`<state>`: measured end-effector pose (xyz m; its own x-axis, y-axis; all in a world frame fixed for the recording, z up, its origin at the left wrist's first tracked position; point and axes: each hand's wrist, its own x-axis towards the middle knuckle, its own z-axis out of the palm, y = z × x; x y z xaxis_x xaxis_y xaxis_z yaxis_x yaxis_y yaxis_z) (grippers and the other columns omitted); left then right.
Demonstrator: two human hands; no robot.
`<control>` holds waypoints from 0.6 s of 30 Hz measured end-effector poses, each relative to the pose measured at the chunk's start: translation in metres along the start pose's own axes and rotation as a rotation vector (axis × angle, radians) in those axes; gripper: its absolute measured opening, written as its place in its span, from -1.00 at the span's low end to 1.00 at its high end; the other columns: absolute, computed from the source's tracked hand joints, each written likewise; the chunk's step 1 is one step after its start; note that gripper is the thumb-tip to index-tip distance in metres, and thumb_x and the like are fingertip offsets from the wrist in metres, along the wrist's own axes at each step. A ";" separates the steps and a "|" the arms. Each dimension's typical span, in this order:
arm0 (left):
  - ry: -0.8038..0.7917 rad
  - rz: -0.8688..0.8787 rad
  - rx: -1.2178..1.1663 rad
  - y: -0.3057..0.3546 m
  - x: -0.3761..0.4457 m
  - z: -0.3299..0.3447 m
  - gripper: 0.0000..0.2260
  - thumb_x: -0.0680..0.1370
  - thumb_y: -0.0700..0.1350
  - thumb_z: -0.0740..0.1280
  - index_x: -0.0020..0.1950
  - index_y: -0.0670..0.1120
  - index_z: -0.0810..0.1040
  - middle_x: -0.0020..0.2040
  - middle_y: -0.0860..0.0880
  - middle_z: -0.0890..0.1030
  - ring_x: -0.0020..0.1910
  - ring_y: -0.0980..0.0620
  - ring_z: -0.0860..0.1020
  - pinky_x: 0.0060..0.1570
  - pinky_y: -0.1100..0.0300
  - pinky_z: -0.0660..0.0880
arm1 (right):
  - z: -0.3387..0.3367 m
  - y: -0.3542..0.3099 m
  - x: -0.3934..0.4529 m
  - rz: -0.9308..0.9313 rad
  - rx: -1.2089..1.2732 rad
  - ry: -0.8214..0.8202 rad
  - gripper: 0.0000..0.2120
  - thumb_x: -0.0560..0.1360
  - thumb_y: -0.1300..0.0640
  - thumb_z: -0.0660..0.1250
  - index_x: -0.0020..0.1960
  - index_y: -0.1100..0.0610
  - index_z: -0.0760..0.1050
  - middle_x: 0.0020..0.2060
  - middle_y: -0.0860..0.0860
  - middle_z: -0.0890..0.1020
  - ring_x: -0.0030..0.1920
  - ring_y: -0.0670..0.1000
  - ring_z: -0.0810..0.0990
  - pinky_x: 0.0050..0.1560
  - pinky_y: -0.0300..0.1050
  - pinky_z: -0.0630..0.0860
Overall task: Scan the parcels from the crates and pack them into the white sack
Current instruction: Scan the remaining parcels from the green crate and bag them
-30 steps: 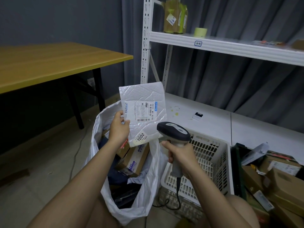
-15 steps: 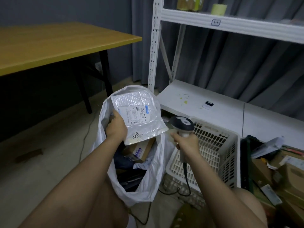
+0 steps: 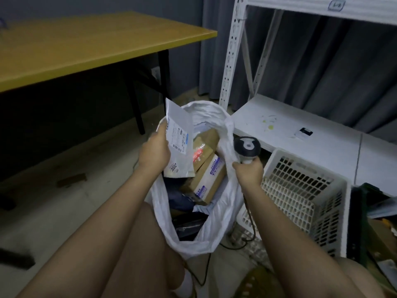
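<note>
We see the left hand (image 3: 155,152) gripping a white padded mailer (image 3: 180,145) by its left edge, fingers curled behind it and hidden, thumb on the printed label; a "7002" sticker sits near the bottom edge. The mailer stands nearly upright, its lower end already inside the mouth of the white sack (image 3: 225,203), at about 10 o'clock of the opening. Inside the sack we note two brown cardboard parcels (image 3: 209,179) with labels, lying tilted at 1 o'clock from the mailer, and dark items below them.

The right hand (image 3: 248,172) has its fingers wrapped round the handle of the barcode scanner (image 3: 247,147), head pointing up, just beside the sack's right rim at 3 o'clock. Its cable (image 3: 250,224) trails down. The white perforated crate (image 3: 300,190) sits right of the sack, under the shelf (image 3: 290,125).
</note>
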<state>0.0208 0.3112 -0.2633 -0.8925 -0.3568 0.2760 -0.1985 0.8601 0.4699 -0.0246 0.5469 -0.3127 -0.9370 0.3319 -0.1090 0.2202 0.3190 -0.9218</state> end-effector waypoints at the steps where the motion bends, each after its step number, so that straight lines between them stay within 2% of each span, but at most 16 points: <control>1: 0.017 0.031 -0.013 0.000 0.000 0.000 -0.44 0.56 -0.26 0.13 0.52 0.10 0.12 0.25 -0.18 0.48 0.12 -0.26 0.49 -0.11 0.07 0.33 | -0.004 -0.001 -0.001 -0.015 0.066 0.041 -0.58 0.41 0.28 0.43 0.24 0.24 0.47 0.08 0.15 0.62 0.00 0.13 0.57 -0.04 -0.10 0.46; 2: 0.056 0.082 -0.043 0.001 0.000 0.000 -0.46 0.57 -0.26 0.12 0.51 0.10 0.17 0.25 -0.16 0.49 0.13 -0.23 0.50 -0.10 0.08 0.36 | -0.009 -0.001 -0.001 -0.034 0.144 0.086 -0.62 0.40 0.31 0.42 0.20 0.23 0.49 0.02 0.13 0.63 -0.03 0.10 0.58 -0.07 -0.13 0.45; 4: 0.163 0.208 -0.144 0.009 -0.001 0.001 -0.52 0.58 -0.26 0.14 0.48 0.05 0.29 0.25 -0.12 0.52 0.15 -0.14 0.51 -0.02 0.14 0.40 | -0.020 0.003 -0.003 -0.064 0.276 0.163 -0.76 0.38 0.38 0.40 -0.03 0.13 0.51 -0.17 0.02 0.62 -0.07 0.10 0.61 -0.14 -0.23 0.46; 6: 0.190 0.238 -0.270 0.022 0.001 0.008 -0.59 0.61 -0.24 0.16 0.45 0.01 0.35 0.21 -0.09 0.56 0.12 -0.06 0.52 -0.01 0.16 0.41 | -0.031 0.010 -0.005 -0.070 0.343 0.212 -0.71 0.38 0.40 0.40 -0.13 0.04 0.46 -0.24 -0.10 0.56 -0.11 0.05 0.60 -0.13 -0.30 0.44; 9: 0.074 0.057 -0.495 0.042 0.008 0.026 -0.63 0.61 -0.18 0.17 0.41 0.06 0.37 -0.07 0.07 0.57 -0.14 0.06 0.54 -0.23 0.19 0.42 | -0.042 0.018 -0.002 -0.033 0.371 0.210 -0.71 0.40 0.39 0.41 0.02 0.11 0.46 -0.14 0.00 0.58 -0.02 0.06 0.57 0.06 -0.21 0.40; 11: -0.040 -0.053 -0.582 0.049 0.007 0.042 -0.65 0.60 -0.21 0.18 0.37 -0.01 0.42 -0.10 0.07 0.56 -0.13 0.01 0.55 -0.23 0.20 0.43 | -0.046 0.020 0.002 -0.024 0.390 0.193 -0.68 0.41 0.40 0.40 0.03 0.09 0.46 -0.16 -0.06 0.58 -0.04 0.02 0.57 0.07 -0.18 0.42; 13: -0.202 -0.024 -0.460 0.049 0.000 0.063 -0.66 0.59 -0.28 0.17 0.37 -0.12 0.41 0.03 -0.08 0.59 0.01 -0.10 0.56 -0.10 0.11 0.49 | -0.047 0.022 0.006 -0.020 0.387 0.173 -0.67 0.39 0.40 0.42 0.04 0.09 0.48 -0.13 -0.06 0.61 -0.05 -0.01 0.58 0.07 -0.14 0.47; 15: -0.393 -0.005 -0.233 0.046 -0.008 0.081 -0.59 0.57 -0.31 0.15 0.43 -0.16 0.30 0.17 -0.19 0.54 0.10 -0.17 0.53 0.05 0.00 0.50 | -0.048 0.026 0.010 0.005 0.354 0.150 -0.71 0.37 0.36 0.45 0.07 0.21 0.54 -0.08 0.07 0.66 -0.04 0.05 0.63 0.08 -0.01 0.56; 16: -0.471 -0.016 -0.142 0.044 -0.011 0.089 -0.58 0.57 -0.31 0.15 0.44 -0.17 0.27 0.20 -0.21 0.51 0.13 -0.19 0.51 0.11 -0.04 0.49 | -0.049 0.028 0.012 0.010 0.326 0.133 -0.74 0.36 0.33 0.47 0.04 0.24 0.56 -0.11 0.10 0.67 -0.07 0.08 0.64 0.05 0.04 0.58; 18: -0.559 -0.022 0.040 0.038 -0.016 0.097 -0.66 0.59 -0.22 0.15 0.37 -0.18 0.35 0.24 -0.21 0.48 0.19 -0.19 0.48 0.16 -0.07 0.46 | -0.052 0.032 0.018 0.006 0.270 0.086 -0.80 0.36 0.29 0.48 -0.04 0.22 0.57 -0.19 0.09 0.67 -0.15 0.09 0.63 -0.02 0.06 0.58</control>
<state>-0.0119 0.3847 -0.3308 -0.9647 -0.1368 -0.2248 -0.2250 0.8719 0.4350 -0.0200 0.6088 -0.3244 -0.9068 0.4111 -0.0930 0.1344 0.0728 -0.9883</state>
